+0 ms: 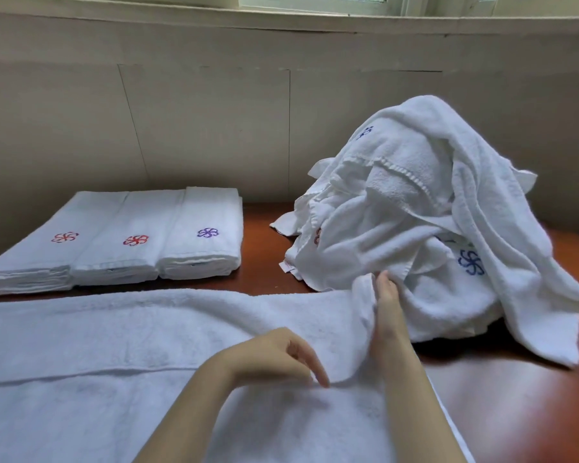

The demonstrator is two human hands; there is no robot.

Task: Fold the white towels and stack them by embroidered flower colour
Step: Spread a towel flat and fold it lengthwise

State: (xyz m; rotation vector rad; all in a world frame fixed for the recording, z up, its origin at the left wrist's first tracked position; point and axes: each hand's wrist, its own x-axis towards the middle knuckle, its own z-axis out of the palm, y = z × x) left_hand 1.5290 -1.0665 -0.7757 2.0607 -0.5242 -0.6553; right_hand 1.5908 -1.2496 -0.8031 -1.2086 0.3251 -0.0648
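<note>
Here, a towel (114, 345) is being folded flat across the near part of the table (515, 412). Its right end is being pinched and lifted by the right hand (386, 305). The left hand (274, 357) is gripping nothing: its fingers are loosely bent, and one fingertip is being pressed onto the cloth just beside the raised flap, apparently to mark the fold line. For a clean fold, that fingertip is best kept planted while the flap is being carried leftward, and the long edges are being matched before the cloth is smoothed down. Care is being called for at the right, where the heap of unfolded towels (415, 212) is lying just beside the lifting hand and could be dragged along. At the far left, three folded stacks are being kept side by side: two red-flower stacks (47, 255) and a purple-flower stack (204, 248). No flower is showing on the towel in hand, so its stack cannot be told.
</note>
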